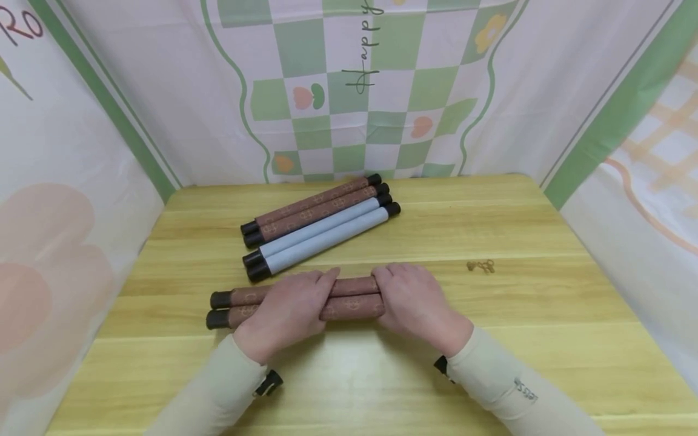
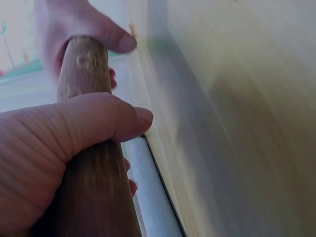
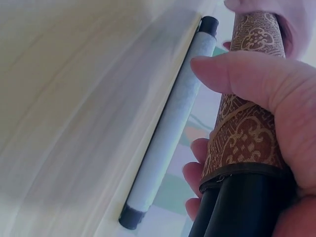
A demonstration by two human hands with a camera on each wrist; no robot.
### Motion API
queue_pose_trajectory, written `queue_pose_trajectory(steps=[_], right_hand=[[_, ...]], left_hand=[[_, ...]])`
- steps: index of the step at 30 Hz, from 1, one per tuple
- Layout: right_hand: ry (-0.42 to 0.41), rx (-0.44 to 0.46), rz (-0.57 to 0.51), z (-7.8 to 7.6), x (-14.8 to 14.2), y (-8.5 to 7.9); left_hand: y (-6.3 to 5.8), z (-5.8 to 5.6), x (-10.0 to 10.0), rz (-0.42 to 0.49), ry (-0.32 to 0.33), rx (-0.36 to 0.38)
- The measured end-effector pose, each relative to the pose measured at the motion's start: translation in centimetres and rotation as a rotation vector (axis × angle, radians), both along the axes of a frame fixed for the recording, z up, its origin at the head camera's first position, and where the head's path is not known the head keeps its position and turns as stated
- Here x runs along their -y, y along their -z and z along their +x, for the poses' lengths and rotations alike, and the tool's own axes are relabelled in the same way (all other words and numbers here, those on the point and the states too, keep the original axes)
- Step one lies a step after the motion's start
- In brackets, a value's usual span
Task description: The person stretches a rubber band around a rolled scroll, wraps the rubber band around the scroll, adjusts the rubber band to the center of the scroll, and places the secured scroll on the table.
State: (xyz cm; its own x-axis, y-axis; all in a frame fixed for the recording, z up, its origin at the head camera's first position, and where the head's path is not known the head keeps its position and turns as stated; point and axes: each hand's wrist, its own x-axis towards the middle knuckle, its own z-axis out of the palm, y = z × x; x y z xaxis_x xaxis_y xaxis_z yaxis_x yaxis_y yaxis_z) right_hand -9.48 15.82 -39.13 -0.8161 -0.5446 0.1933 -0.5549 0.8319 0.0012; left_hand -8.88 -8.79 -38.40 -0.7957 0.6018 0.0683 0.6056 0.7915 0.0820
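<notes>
Two brown patterned scrolls [image 1: 353, 306] with black end knobs lie side by side in my two hands, near the middle of the table in the head view. My left hand [image 1: 291, 306] grips the pair left of centre, thumb over the top. My right hand [image 1: 415, 306] holds them nearer the right end, its fingers curled round them. In the right wrist view a thin tan band [image 3: 232, 116] runs slantwise round the brown scrolls, between my thumb and their black ends. Their left knobs [image 1: 218, 318] stick out beyond my left hand.
Behind my hands, two more brown scrolls [image 1: 313, 212] and two light blue scrolls [image 1: 329, 235] lie slanted on the wooden table [image 1: 545, 339]. Several small tan rubber bands [image 1: 482, 266] sit to the right. A patterned cloth [image 1: 354, 115] hangs along the back edge.
</notes>
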Motion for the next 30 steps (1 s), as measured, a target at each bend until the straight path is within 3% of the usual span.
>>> queue_pose_trajectory(steps=[6, 14, 21, 30], right_hand=[[0.002, -0.012, -0.003, -0.1, -0.6, 0.0], [0.011, 0.104, -0.006, 0.0, -1.6, -0.7], [0.042, 0.006, 0.053, -0.3, -1.9, -0.6], [0.058, -0.040, 0.073, -0.4, -1.1, -0.3]], left_hand=[[0.7, 0.0, 1.6, 0.034, -0.015, -0.046], [0.9, -0.1, 2.2, 0.075, -0.005, -0.110], [0.9, -0.2, 2.1, 0.080, 0.011, -0.163], [1.0, -0.1, 1.9, 0.099, 0.014, -0.188]])
